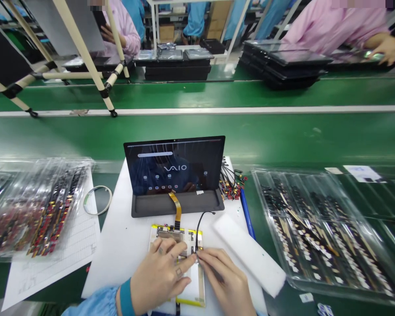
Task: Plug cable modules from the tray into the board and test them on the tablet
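A circuit board with a flat white battery pack (196, 289) lies on a white work mat, yellow tape along its edges. Over its left part rests my left hand (161, 274), fingers spread, the index fingertip touching near the lower end of a thin black cable (198, 226). From the right side, my right hand (228, 281) pinches that cable's lower end between thumb and fingers; its exact tip is hidden. An orange ribbon cable (177, 208) links the board to a lit tablet screen (191, 164) showing VAIO, propped upright in a dark stand (158, 206).
A white foam block (250, 254) and a blue pen-like tool (246, 213) lie right of the board. Clear trays of parts stand left (16, 219) and right (335, 245). Loose black cables (232, 180) sit beside the screen. Across the green bench are stacked tablets (279, 66) and co-workers.
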The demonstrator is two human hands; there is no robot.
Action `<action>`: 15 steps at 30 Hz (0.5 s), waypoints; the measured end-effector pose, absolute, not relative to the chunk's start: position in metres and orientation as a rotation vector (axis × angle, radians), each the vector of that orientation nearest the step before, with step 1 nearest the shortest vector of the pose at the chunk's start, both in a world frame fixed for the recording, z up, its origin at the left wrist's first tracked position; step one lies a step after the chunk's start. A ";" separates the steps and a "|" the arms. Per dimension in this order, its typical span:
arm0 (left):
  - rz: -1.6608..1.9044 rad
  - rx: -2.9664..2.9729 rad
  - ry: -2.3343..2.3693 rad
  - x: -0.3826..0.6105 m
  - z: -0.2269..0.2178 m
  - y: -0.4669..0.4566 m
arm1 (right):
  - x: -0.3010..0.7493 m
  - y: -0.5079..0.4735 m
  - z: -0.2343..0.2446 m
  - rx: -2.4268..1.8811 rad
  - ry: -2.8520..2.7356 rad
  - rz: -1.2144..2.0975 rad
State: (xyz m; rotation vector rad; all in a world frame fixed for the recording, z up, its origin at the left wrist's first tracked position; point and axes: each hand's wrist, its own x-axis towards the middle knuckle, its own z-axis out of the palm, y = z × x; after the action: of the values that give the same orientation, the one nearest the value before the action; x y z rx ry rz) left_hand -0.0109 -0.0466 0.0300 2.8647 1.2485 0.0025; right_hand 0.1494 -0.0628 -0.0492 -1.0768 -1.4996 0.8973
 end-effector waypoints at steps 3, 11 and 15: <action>-0.024 2.822 1.202 -0.012 0.037 -0.041 | 0.156 -0.067 -0.048 -1.116 -1.569 0.836; -0.040 2.924 1.735 -0.009 0.054 -0.002 | 0.194 -0.066 -0.062 -1.299 -1.762 0.432; -0.030 3.008 1.949 -0.011 0.041 0.017 | 0.206 -0.066 -0.079 -1.439 -1.835 0.240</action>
State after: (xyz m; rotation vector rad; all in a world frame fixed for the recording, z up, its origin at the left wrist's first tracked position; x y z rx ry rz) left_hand -0.0112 0.0166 0.0405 3.0082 1.9494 -0.0300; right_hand 0.2058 -0.0664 -0.0791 -1.4393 -1.8345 0.2396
